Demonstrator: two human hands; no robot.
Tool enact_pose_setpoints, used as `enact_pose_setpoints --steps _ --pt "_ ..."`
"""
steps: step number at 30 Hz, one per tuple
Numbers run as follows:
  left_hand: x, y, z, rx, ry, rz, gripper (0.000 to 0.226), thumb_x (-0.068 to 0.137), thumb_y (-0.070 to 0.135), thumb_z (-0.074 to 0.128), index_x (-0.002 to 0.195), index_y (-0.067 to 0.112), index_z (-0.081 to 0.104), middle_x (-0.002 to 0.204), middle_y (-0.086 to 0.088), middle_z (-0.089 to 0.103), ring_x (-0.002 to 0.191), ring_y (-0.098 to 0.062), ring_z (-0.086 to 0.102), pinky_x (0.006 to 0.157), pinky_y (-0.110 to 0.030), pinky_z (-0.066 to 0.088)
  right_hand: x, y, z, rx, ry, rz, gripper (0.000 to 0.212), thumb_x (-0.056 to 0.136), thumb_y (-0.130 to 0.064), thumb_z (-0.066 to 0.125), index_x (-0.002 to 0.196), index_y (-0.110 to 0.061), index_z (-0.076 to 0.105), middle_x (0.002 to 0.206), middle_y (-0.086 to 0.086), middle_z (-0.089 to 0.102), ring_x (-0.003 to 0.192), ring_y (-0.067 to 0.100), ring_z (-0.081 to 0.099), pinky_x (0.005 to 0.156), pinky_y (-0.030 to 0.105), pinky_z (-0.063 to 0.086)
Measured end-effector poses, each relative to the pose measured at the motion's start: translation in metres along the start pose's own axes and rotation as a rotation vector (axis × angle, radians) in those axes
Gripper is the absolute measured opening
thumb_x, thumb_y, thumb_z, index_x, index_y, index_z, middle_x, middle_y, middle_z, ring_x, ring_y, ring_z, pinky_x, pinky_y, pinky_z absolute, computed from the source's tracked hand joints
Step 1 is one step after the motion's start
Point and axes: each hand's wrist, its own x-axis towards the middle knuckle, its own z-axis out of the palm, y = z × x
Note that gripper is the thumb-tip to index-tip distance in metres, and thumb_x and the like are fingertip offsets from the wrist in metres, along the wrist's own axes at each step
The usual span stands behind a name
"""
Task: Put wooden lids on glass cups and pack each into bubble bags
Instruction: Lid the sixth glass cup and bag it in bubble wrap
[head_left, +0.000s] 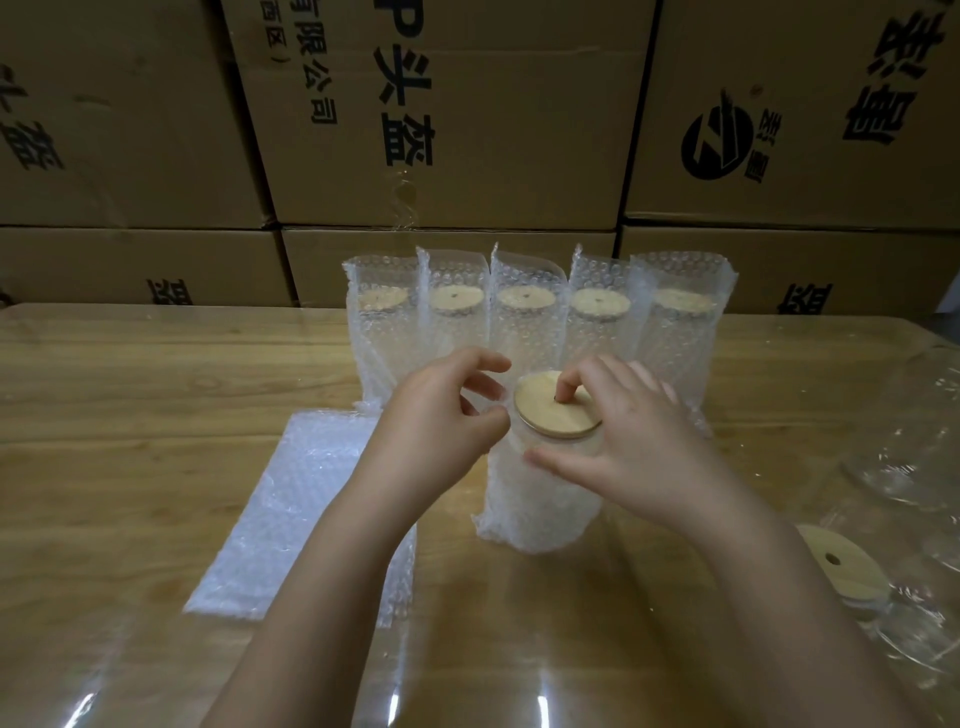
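Observation:
A glass cup with a round wooden lid (550, 410) stands in the middle of the table, its body inside a bubble bag (540, 499). My left hand (436, 421) pinches the bag's upper edge at the cup's left side. My right hand (634, 441) rests over the lid, index fingertip on the lid's small hole and thumb against the bag's front. Behind stand several bagged cups (524, 312) with wooden lids, in a row.
A flat stack of bubble bags (291, 509) lies at the left. At the right edge are bare glass cups (914, 431) and one lidded cup lying down (841, 566). Cardboard boxes (441, 114) are stacked behind the wooden table (130, 395).

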Motion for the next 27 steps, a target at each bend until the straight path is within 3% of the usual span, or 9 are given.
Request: enact_pose_setpoints --steps 4,8,10,13,14,16,19,22,27 --pt "0.001 -0.003 -0.001 0.076 0.026 -0.031 0.02 0.083 0.02 0.065 0.096 0.033 0.058 0.088 0.014 0.061 0.068 -0.007 0.061 0.053 -0.021 0.043 -0.001 0.01 -0.007 0.301 0.088 0.08 0.046 0.076 -0.061 0.052 0.116 -0.04 0.043 0.123 -0.023 0.041 0.116 -0.002 0.042 0.096 0.026 0.038" --pt "-0.002 -0.002 -0.005 0.244 -0.001 -0.075 0.017 0.078 0.033 0.069 0.072 0.027 0.054 0.066 0.01 0.056 0.06 -0.005 0.052 0.053 -0.026 0.04 0.0 0.02 -0.01 0.263 0.208 0.253 0.045 0.083 -0.049 0.052 0.124 -0.031 0.048 0.118 -0.012 0.05 0.093 -0.002 0.052 0.084 0.029 0.048" --pt "-0.004 -0.001 -0.006 0.358 -0.042 -0.105 0.025 0.079 0.04 0.066 0.065 0.025 0.052 0.059 0.011 0.054 0.055 -0.004 0.049 0.052 -0.024 0.035 0.0 0.02 -0.011 0.212 0.179 0.323 0.054 0.079 -0.06 0.05 0.123 -0.029 0.051 0.109 -0.011 0.054 0.087 0.0 0.053 0.08 0.034 0.052" --pt "-0.005 0.001 -0.008 0.389 -0.09 -0.142 0.033 0.081 0.042 0.062 0.059 0.02 0.05 0.055 0.006 0.054 0.053 -0.008 0.049 0.051 -0.025 0.037 0.0 0.012 -0.01 0.218 0.119 0.375 0.092 0.061 -0.086 0.039 0.134 -0.03 0.044 0.108 -0.014 0.053 0.094 0.007 0.055 0.082 0.041 0.053" --pt "-0.004 0.001 -0.008 0.363 -0.087 -0.149 0.033 0.082 0.04 0.061 0.06 0.017 0.053 0.057 0.001 0.058 0.054 -0.01 0.051 0.053 -0.028 0.04 0.0 0.008 -0.008 0.209 0.124 0.387 0.095 0.061 -0.087 0.037 0.136 -0.03 0.043 0.108 -0.014 0.053 0.095 0.008 0.055 0.083 0.042 0.053" --pt "-0.004 0.003 -0.008 0.311 -0.053 -0.154 0.032 0.084 0.036 0.06 0.065 0.01 0.057 0.065 -0.005 0.065 0.056 -0.014 0.053 0.056 -0.03 0.042 0.001 0.005 -0.003 0.161 0.16 0.402 0.072 0.074 -0.074 0.045 0.128 -0.028 0.05 0.102 -0.012 0.055 0.091 0.011 0.056 0.078 0.04 0.053" --pt "-0.004 0.003 -0.01 0.278 -0.011 -0.145 0.029 0.084 0.032 0.059 0.07 0.008 0.059 0.068 -0.007 0.067 0.053 -0.014 0.05 0.055 -0.03 0.04 0.002 0.008 0.001 0.122 0.258 0.385 0.017 0.089 -0.037 0.053 0.092 -0.024 0.062 0.079 -0.01 0.06 0.069 0.012 0.056 0.056 0.03 0.046" --pt "-0.004 0.002 -0.012 0.249 0.018 -0.14 0.028 0.083 0.031 0.059 0.065 0.009 0.057 0.068 -0.007 0.067 0.049 -0.012 0.044 0.053 -0.03 0.038 0.001 0.014 -0.005 0.174 0.338 0.384 0.017 0.091 -0.026 0.054 0.075 -0.026 0.058 0.065 -0.009 0.058 0.058 0.011 0.054 0.047 0.027 0.038" --pt "-0.002 0.002 -0.014 0.109 0.121 -0.121 0.028 0.081 0.028 0.059 0.059 0.011 0.055 0.064 -0.004 0.064 0.045 -0.007 0.042 0.053 -0.031 0.04 -0.001 0.019 -0.018 0.371 0.414 0.381 0.016 0.091 -0.022 0.055 0.076 -0.026 0.06 0.068 -0.006 0.061 0.064 0.013 0.058 0.051 0.027 0.042"
